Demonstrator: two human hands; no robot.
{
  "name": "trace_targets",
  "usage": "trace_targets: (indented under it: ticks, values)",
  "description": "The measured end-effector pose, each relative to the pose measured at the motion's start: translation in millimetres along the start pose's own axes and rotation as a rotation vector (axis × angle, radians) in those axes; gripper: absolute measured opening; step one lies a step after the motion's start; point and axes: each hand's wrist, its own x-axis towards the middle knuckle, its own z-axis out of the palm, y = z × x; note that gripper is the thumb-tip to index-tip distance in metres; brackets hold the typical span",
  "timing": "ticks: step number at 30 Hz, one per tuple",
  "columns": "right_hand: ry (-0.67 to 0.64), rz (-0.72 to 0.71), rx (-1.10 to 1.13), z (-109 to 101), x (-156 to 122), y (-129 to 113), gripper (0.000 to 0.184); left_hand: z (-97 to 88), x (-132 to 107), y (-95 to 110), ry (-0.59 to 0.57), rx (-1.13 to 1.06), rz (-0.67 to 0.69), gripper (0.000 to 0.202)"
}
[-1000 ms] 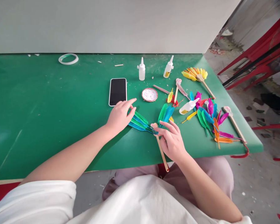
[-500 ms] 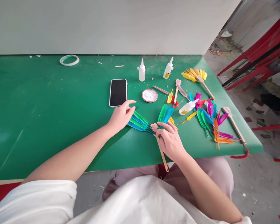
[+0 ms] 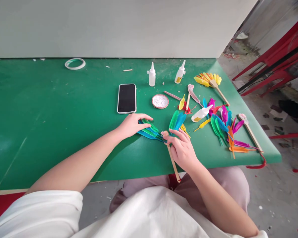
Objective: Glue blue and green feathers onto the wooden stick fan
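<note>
A feather fan lies at the table's front edge, its wooden handle point(image 3: 174, 165) pointing towards me. Green and blue feathers point(image 3: 150, 132) spread left from its pinkish head point(image 3: 165, 134), and another green and blue bunch point(image 3: 176, 120) stands out to the upper right. My left hand point(image 3: 132, 125) rests over the left feathers with thumb and forefinger apart. Fingers of my right hand point(image 3: 183, 148) are closed at the fan's head, by the base of the right bunch; the exact pinch point is partly hidden.
A phone point(image 3: 126, 98) and a round dish point(image 3: 160, 101) lie beyond my hands. Two glue bottles point(image 3: 152, 76) stand at the back; a third bottle point(image 3: 200, 114) is tipped over. Loose coloured feathers point(image 3: 223, 124), a yellow fan point(image 3: 208, 79) and a wooden handle point(image 3: 253, 137) are on the right.
My left hand has moved a little right and nearer, from beside the phone's lower corner to over the left feathers. The right hand stays at the fan's head.
</note>
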Motion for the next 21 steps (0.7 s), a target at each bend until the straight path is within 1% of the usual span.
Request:
trace_targets:
  ticks: [3,12,21]
  values:
    - [-0.011,-0.003,-0.003,0.7,0.3,0.3,0.023,1.0,0.9,1.1,-0.017,-0.009,0.003,0.025]
    - [0.001,0.003,-0.004,0.8,0.8,-0.2,0.021,4.0,1.9,3.7,0.003,-0.009,0.006,0.020]
    - [-0.029,0.015,-0.016,0.3,1.9,-1.0,0.021,4.7,1.2,3.9,-0.001,0.017,0.016,0.018]
